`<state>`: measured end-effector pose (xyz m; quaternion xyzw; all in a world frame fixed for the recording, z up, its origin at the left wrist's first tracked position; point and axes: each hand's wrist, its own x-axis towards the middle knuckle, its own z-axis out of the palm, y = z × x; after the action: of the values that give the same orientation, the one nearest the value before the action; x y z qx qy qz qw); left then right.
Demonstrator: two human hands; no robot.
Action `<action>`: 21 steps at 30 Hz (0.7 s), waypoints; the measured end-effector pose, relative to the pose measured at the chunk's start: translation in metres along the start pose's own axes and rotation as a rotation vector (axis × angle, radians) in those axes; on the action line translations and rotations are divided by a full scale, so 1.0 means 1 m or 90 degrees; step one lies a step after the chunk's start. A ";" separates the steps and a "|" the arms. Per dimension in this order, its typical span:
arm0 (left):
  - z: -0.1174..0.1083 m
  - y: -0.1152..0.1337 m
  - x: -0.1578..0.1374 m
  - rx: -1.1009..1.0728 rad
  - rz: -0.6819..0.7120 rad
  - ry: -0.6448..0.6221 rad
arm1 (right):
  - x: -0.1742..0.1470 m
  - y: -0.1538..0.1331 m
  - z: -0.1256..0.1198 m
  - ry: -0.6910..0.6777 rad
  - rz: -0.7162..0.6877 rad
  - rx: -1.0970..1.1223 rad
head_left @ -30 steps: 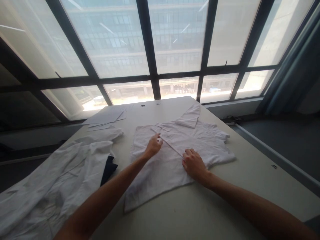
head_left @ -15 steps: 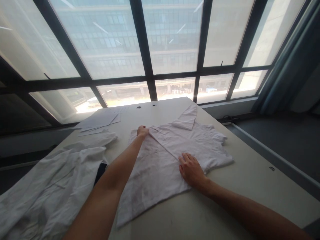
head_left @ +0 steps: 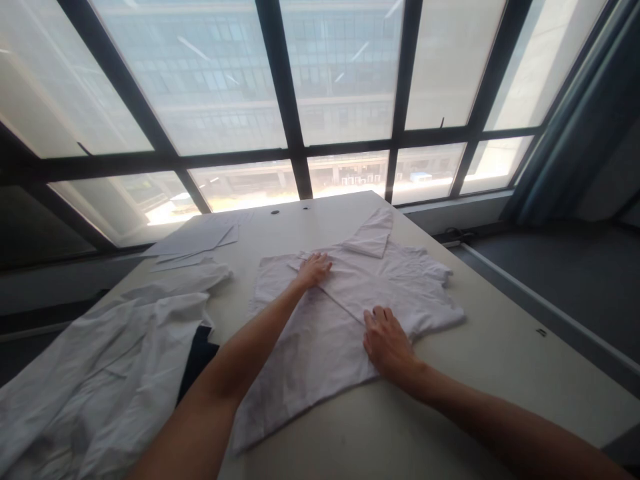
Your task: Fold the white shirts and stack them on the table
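A white shirt (head_left: 300,360) lies spread and partly folded on the white table, with a folded edge running slantwise across its middle. One sleeve (head_left: 373,235) points toward the window. My left hand (head_left: 316,269) rests flat on the cloth at the far end of that folded edge, fingers stretched out. Lower and to the right, my right hand (head_left: 387,340) lies on the near end of the edge with its fingers spread on the fabric. Wrinkles gather at the shirt's right side.
Another white garment (head_left: 110,373) is heaped on the left, with a dark piece of cloth (head_left: 197,360) beside it. Paper sheets (head_left: 195,240) lie at the table's far left. Beyond the table (head_left: 500,373) stand framed windows and a blue-grey curtain (head_left: 560,120).
My left hand has moved right from the shirt's far left part onto the folded edge, opening from a pinch to flat fingers. My right hand stays nearly in place.
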<state>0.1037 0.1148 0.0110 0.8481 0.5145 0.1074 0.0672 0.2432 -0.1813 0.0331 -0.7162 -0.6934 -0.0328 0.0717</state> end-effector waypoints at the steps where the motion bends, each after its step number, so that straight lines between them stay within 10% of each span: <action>1: 0.005 0.005 -0.001 0.004 0.013 -0.015 | -0.005 -0.002 -0.004 -0.012 0.012 -0.027; 21: 0.009 0.011 -0.017 0.005 -0.003 0.089 | -0.049 0.019 -0.030 -0.157 0.072 -0.057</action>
<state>0.1077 0.0950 0.0030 0.8374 0.5206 0.1639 0.0283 0.2624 -0.2348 0.0545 -0.7552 -0.6534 0.0288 -0.0443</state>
